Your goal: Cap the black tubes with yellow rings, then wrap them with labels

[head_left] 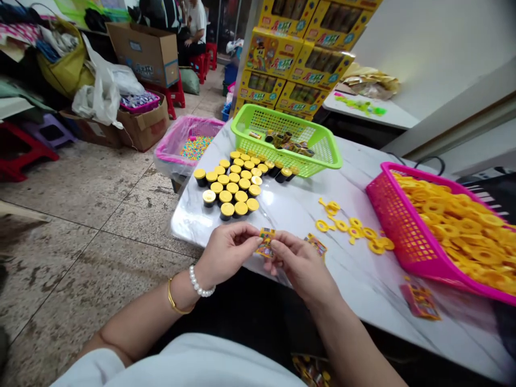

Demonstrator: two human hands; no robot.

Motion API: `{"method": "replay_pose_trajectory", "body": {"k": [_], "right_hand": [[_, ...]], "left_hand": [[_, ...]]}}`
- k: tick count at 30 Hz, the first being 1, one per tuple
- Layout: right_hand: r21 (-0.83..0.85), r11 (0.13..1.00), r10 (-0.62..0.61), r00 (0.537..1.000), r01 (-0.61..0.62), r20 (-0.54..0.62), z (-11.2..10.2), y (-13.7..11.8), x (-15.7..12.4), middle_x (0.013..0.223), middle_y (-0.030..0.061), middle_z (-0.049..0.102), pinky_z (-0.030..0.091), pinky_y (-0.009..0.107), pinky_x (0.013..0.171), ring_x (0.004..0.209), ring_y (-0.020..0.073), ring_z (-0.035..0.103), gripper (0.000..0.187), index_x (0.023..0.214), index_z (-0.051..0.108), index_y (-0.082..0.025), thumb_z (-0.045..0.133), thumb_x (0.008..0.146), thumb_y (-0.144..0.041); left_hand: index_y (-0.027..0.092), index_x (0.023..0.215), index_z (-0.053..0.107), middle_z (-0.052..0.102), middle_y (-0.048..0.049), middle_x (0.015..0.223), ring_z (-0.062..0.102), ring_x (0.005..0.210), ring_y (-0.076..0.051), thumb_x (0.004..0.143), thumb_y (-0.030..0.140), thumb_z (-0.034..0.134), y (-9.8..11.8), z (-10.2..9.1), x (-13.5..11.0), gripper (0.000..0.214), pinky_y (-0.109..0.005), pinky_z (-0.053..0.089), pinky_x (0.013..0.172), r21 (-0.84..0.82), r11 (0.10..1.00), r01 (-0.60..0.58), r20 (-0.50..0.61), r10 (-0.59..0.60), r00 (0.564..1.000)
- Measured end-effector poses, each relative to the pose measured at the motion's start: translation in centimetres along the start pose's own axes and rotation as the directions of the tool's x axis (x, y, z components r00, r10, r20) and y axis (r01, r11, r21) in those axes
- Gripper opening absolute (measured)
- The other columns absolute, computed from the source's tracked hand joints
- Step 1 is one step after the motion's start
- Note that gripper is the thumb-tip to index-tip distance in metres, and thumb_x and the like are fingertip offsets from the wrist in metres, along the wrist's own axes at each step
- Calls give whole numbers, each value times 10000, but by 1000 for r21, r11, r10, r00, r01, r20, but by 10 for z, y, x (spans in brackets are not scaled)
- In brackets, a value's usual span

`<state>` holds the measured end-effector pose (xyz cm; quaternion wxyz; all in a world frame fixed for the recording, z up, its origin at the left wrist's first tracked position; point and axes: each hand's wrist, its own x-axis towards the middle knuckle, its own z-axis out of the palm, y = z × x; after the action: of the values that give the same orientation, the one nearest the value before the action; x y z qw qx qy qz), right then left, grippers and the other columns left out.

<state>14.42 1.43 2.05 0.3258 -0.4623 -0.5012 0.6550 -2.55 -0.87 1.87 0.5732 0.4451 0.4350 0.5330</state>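
Note:
My left hand (231, 250) and my right hand (300, 260) meet at the table's front edge. Between them they pinch a small printed yellow sleeve (265, 242), one side each, thumbs on top. Whether it is a label or a pouch I cannot make out. Partly behind my right hand lie more printed sleeves (317, 244). Beyond my left hand stand several small black tubs with yellow lids (231, 188), closely grouped. To the right are loose yellow plastic rings with handles (350, 227). A pinkish printed stack (420, 301) rests at the far right.
A green basket (330, 148) with wrapped tubs stands behind the lidded tubs. On the right, a pink basket (397, 252) is heaped with yellow rings. A lined pink basket (165, 142) of coloured beads is left of the table. Yellow boxes (278, 56) are stacked behind; a person (197, 27) sits far back.

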Motion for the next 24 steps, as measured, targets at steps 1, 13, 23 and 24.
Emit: {"method": "replay_pose_trajectory", "body": {"k": [1, 13, 23, 24], "right_hand": [[13, 1000, 12, 1000, -12, -4, 2, 1, 1, 600, -8, 627, 466, 239, 463, 481, 119, 579, 413, 816, 615, -168, 781, 760, -542], [-430, 847, -443, 862, 313, -247, 29, -2, -13, 518, -13, 554, 435, 248, 482, 482, 126, 511, 461, 629, 577, -211, 560, 939, -553], [-514, 778, -539, 804, 362, -249, 33, 6, -16, 530, -18, 566, 430, 254, 484, 476, 130, 516, 411, 656, 581, -220, 549, 966, -489], [-524, 772, -545, 800, 361, -251, 32, 6, -17, 533, -16, 565, 430, 257, 487, 480, 133, 518, 411, 655, 579, -222, 546, 968, -487]], "left_hand": [[123, 822, 716, 705, -40, 767, 610, 678, -116, 799, 276, 720, 0, -2, -3, 154, -235, 496, 667, 24, 1000, 0, -19, 1, 1000], [160, 872, 726, 701, -44, 776, 591, 633, -118, 909, 318, 646, 4, 7, -35, 181, -230, 480, 597, 231, 948, -220, -251, 277, 928], [164, 914, 738, 677, -32, 747, 554, 597, -108, 873, 314, 681, 3, 6, -33, 166, -228, 467, 561, 144, 975, -168, -283, 203, 937], [164, 900, 726, 650, -15, 706, 523, 564, -96, 859, 311, 694, 4, 5, -32, 156, -217, 448, 533, 119, 980, -159, -303, 189, 934]]}}
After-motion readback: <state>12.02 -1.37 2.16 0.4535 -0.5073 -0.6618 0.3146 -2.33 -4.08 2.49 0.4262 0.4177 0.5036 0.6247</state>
